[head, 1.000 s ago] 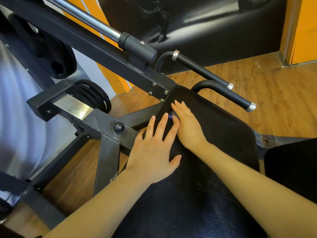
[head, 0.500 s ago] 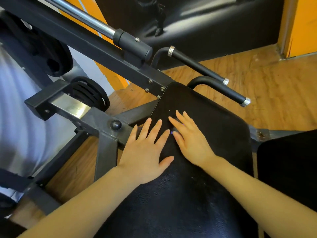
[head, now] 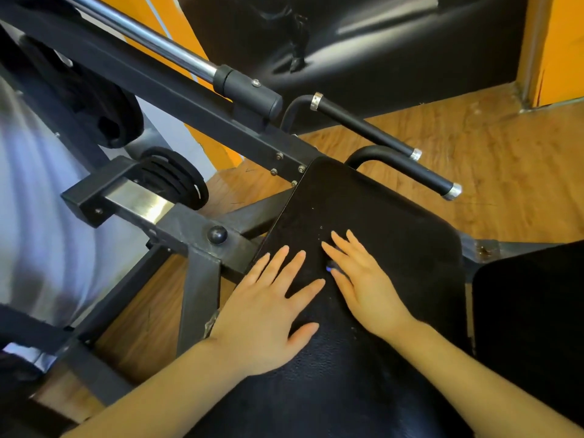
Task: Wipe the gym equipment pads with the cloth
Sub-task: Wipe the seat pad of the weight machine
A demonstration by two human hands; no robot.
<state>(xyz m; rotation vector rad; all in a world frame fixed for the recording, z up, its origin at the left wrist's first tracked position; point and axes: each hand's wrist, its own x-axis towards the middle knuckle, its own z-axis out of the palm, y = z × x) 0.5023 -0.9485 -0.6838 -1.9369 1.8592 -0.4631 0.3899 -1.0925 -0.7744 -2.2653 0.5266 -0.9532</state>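
A black padded bench pad (head: 395, 222) fills the middle of the head view, matte at its far end and shiny and grained nearer me. My left hand (head: 265, 311) lies flat on the pad's left side, fingers straight and spread. Just to its right, my right hand (head: 363, 279) also presses flat on the pad. A small blue bit (head: 330, 266) peeks out from under my right hand's fingers. I cannot make out a cloth apart from the dark pad surface.
Two black handles with chrome ends (head: 363, 124) (head: 410, 172) stick out beyond the pad. The machine's dark steel frame (head: 196, 235), weight plates (head: 177, 181) and a chrome bar (head: 158, 42) stand to the left. Another black pad (head: 531, 311) sits at the right. The floor is wood.
Both hands have slid together along the pad from its far left corner back toward me, staying flat on the surface.
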